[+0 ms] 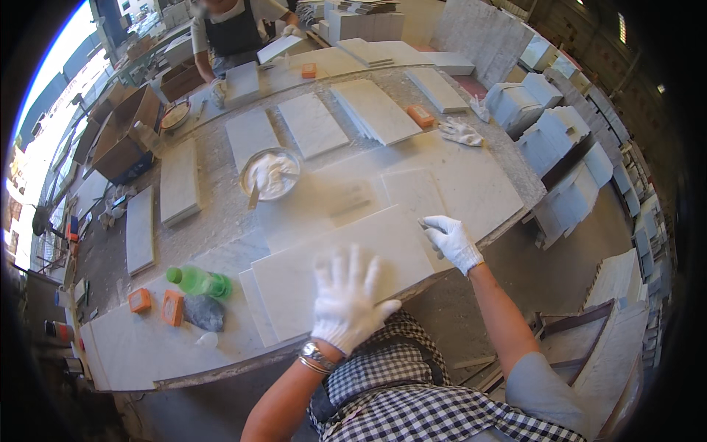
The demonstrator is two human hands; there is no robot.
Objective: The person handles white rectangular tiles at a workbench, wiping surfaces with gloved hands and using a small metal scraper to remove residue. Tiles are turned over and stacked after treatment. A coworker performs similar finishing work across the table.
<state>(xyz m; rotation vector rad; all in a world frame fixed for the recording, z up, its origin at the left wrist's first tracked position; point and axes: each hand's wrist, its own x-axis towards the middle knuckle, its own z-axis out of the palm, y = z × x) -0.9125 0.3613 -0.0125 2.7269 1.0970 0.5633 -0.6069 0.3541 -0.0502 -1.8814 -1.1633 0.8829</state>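
My left hand (347, 298), in a white knit glove, is spread flat on or just above a white marble-look slab (346, 254) near the table's front edge. Its fingers are slightly blurred. At the same slab's right end is my right hand (451, 241), also gloved, with its fingers curled together. Something small and greyish shows at its fingertips, too little to name. Beneath the slab, other pale slabs (258, 306) stick out at the left. Past it stands a metal bowl (243, 177) of white paste with a spatula (254, 196) in it.
A green plastic bottle (197, 282), orange blocks (172, 307) and a dark stone-like lump (204, 313) sit at left. More slabs (313, 124) and loose gloves (462, 132) lie farther back. A co-worker (234, 33) handles a slab across the table. Stacked stone (556, 140) stands at right.
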